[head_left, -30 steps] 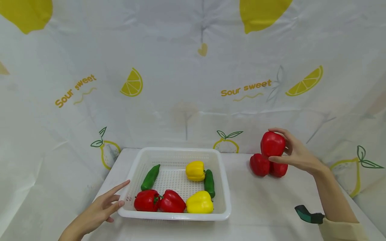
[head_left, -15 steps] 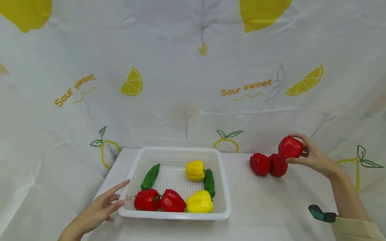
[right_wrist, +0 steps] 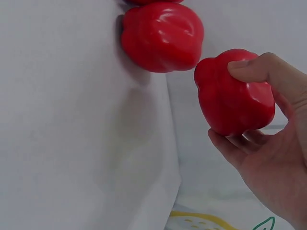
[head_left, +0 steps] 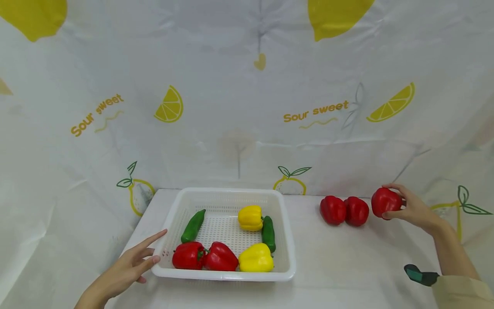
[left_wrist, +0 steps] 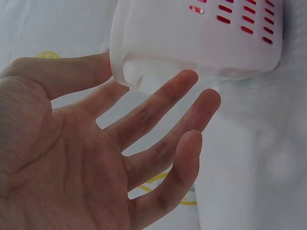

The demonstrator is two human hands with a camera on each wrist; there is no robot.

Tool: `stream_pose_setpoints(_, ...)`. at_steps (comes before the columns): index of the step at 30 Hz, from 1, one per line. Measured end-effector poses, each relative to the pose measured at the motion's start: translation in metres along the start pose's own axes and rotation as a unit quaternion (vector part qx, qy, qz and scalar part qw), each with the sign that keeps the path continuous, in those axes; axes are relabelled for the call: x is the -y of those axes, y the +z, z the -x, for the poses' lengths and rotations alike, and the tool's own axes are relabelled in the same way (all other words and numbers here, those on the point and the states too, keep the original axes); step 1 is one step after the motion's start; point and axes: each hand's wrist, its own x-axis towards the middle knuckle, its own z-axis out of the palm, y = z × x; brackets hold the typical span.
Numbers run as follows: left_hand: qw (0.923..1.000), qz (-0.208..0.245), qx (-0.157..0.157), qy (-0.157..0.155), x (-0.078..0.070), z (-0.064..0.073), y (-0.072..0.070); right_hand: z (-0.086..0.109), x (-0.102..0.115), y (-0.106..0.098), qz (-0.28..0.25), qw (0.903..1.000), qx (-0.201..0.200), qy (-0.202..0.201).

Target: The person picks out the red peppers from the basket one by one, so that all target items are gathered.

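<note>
At the right of the head view, my right hand (head_left: pixel 414 210) holds a red bell pepper (head_left: pixel 386 201) between thumb and fingers. The right wrist view shows the thumb over that pepper (right_wrist: pixel 235 96) and the fingers beneath it. Just left of it, two more red bell peppers (head_left: pixel 333 210) (head_left: pixel 356 211) lie side by side on the table. My left hand (head_left: pixel 125 268) is at the left side of a white plastic basket (head_left: pixel 291 257), its fingers extended. Up close in the left wrist view, thumb and index finger meet the basket's rim (left_wrist: pixel 117 48) while the other fingers spread below.
Inside the basket lie two red bell peppers (head_left: pixel 221 257), two yellow bell peppers (head_left: pixel 256 259) and two long green peppers (head_left: pixel 193 227). A white cloth printed with lemons (head_left: pixel 239 107) hangs behind the white table (head_left: pixel 328 262).
My right hand has carried the red bell pepper rightward and down, from above the other two to their right side. The left hand stays at the basket.
</note>
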Motion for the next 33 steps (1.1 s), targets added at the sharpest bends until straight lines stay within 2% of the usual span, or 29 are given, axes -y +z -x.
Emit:
stream_pose_setpoints(3,1.0000,0.002,0.000,0.002,0.001,0.001,0.000,0.000,-0.013,0.004,-0.009,0.9996,0.018,0.019)
stream_pose_setpoints(11,0.9999,0.001,-0.004,-0.011,-0.001,0.000,0.001,0.004,-0.044,0.022,-0.049,0.9973,0.027,0.047)
stream_pose_setpoints(18,1.0000,0.000,-0.005,-0.008,-0.002,0.000,0.001,0.007,-0.043,0.029,-0.050,0.9975,0.037,0.034)
stream_pose_setpoints(26,1.0000,-0.002,0.001,-0.003,-0.001,0.001,0.000,-0.001,-0.046,0.038,-0.066,0.9967,0.045,0.012)
stream_pose_setpoints(33,0.9999,-0.010,-0.002,-0.004,-0.002,0.001,0.000,-0.003,-0.043,0.040,-0.069,0.9955,0.048,0.042)
